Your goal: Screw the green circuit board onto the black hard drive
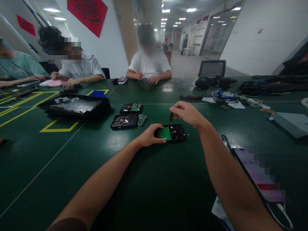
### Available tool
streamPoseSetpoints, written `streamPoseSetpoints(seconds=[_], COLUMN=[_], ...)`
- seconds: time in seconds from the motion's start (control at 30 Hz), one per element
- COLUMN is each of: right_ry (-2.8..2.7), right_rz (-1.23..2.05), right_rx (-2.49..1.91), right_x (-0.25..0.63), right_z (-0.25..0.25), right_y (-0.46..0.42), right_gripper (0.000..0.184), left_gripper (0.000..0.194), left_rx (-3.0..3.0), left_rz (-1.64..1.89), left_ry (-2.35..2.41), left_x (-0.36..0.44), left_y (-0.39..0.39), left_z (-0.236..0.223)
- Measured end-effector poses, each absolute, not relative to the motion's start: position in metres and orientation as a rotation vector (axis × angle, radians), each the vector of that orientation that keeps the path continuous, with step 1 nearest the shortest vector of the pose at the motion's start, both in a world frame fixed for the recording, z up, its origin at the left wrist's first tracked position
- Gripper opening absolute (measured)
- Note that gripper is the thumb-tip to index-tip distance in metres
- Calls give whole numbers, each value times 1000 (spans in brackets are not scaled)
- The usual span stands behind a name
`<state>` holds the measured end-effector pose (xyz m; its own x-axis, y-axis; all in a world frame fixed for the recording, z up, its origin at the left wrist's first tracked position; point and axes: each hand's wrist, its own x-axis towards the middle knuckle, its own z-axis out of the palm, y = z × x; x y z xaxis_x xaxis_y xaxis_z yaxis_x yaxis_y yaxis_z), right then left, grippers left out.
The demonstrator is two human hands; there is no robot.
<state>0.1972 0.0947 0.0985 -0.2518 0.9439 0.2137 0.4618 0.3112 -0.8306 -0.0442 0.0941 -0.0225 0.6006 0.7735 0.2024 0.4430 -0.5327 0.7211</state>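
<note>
A hard drive (178, 132) with a green circuit board lies flat on the green table. My left hand (154, 134) grips its left end, thumb along the near edge and fingers at the far side. Above the drive's far edge, my right hand (186, 114) is closed around a small screwdriver (171, 116) with a dark handle, held upright; its tip is too fine to make out. Tiny screws (188, 135) lie just right of the drive. To the left are another hard drive (124, 121), a loose circuit board (142, 120) and a further hard drive (131, 108) behind them.
A black tray (74, 107) stands at the left by yellow tape lines. On the right are a phone (258, 175) with a cable, a grey metal box (292, 124), a bundle of cables (223, 96) and a dark-handled tool (191, 97). Several people sit across the table.
</note>
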Motion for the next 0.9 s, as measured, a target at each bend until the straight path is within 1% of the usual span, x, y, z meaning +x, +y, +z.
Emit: streamPoseSetpoints(seconds=[0.1, 0.27, 0.33, 0.4, 0.53, 0.6, 0.9], right_ry=[-1825, -1846, -1835, -1837, -1865, -1842, -1861], right_rz=[910, 1039, 1082, 1067, 892, 863, 1052], right_rx=[-1207, -1134, -1115, -1115, -1210, -1257, -1119], right_x=[197, 195, 196, 197, 199, 199, 195], right_z=[98, 98, 99, 99, 99, 99, 99], right_y=[95, 93, 93, 93, 94, 95, 92], right_gripper=[27, 35, 34, 32, 27, 26, 31], left_gripper=[77, 77, 77, 78, 78, 78, 78], left_rx=[2205, 2209, 2214, 2211, 2185, 2181, 2203], left_rz=[679, 655, 654, 656, 658, 653, 657], left_ry=[963, 977, 978, 976, 975, 973, 973], left_x=[-44, -44, -44, -45, -45, -45, -44], left_y=[95, 95, 94, 94, 95, 96, 95], left_z=[-23, -22, -22, -22, -23, -24, -23])
